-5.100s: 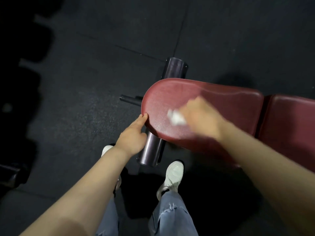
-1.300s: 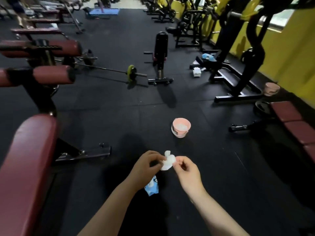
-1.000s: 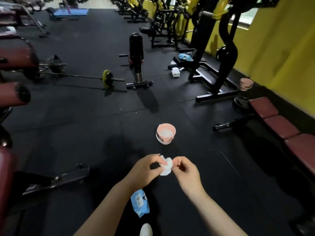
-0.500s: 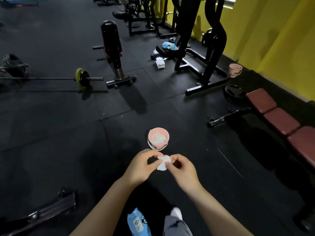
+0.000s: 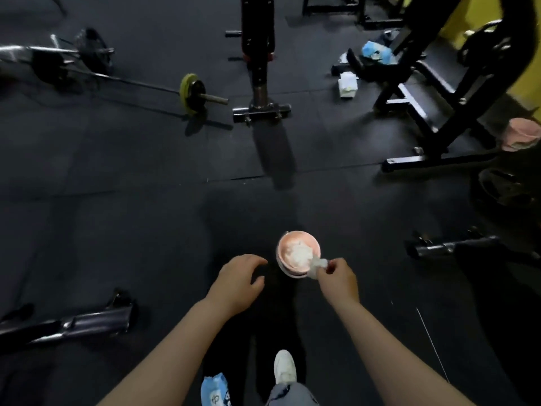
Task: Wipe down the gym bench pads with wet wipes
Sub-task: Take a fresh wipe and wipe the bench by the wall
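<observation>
My right hand (image 5: pixel 339 284) pinches a crumpled white wipe (image 5: pixel 317 265) right at the near rim of a small pink bucket (image 5: pixel 285 266) on the black floor. White used wipes lie inside the bucket. My left hand (image 5: pixel 238 284) hovers open to the left of the bucket, holding nothing. A blue wet-wipe pack (image 5: pixel 215 391) lies on the floor by my white shoe (image 5: pixel 284 366). No bench pad is in view.
A bench foot bar (image 5: pixel 67 325) lies at the lower left and another bar (image 5: pixel 450 246) at the right. Further off are a barbell with a yellow plate (image 5: pixel 191 93), an upright stand (image 5: pixel 259 63), a black machine frame (image 5: pixel 439 106) and a second pink bucket (image 5: pixel 522 137).
I have walked from the bench to the pink bucket. My left hand has let go of the wipe; my right hand alone has carried it to the bucket's rim.
</observation>
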`<state>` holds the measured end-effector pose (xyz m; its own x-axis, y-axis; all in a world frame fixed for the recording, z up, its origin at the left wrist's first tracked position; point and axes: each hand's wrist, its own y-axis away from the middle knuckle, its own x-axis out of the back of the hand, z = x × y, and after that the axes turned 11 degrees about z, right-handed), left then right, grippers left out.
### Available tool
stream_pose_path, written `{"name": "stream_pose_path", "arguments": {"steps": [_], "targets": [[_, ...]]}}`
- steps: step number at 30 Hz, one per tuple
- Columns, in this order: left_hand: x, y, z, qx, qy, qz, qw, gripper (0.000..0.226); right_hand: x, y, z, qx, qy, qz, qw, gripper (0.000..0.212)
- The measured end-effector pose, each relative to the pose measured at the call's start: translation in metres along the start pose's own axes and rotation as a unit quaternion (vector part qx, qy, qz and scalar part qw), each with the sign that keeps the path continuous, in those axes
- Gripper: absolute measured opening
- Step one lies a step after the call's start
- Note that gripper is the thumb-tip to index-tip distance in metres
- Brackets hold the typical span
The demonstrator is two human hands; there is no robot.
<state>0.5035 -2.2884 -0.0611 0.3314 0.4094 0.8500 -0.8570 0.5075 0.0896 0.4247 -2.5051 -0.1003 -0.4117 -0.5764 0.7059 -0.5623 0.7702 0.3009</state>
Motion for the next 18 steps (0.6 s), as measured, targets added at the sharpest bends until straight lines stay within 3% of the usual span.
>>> {"name": "stream_pose_path", "arguments": {"steps": [4, 7, 9, 18], "targets": [[-0.005, -0.032, -0.004, 0.049, 0.010, 0.007, 0.999, 0.041, -0.022, -0.074, -0.028, 0.000, 0.042, -0.016, 0.999, 0.021], [-0.008, -0.040, -0.012, 0.093, 0.019, 0.002, 0.995, 0.042, -0.035, -0.113, -0.043, -0.035, 0.054, -0.072, 0.995, 0.063], [-0.007, -0.039, -0.018, 0.115, 0.027, 0.006, 0.993, 0.042, -0.039, -0.125, -0.053, -0.054, 0.070, -0.095, 0.992, 0.077], [0.009, 0.011, -0.056, 0.172, -0.007, 0.046, 0.984, 0.042, -0.048, -0.078, -0.059, 0.045, 0.101, -0.150, 0.982, 0.064]]}}
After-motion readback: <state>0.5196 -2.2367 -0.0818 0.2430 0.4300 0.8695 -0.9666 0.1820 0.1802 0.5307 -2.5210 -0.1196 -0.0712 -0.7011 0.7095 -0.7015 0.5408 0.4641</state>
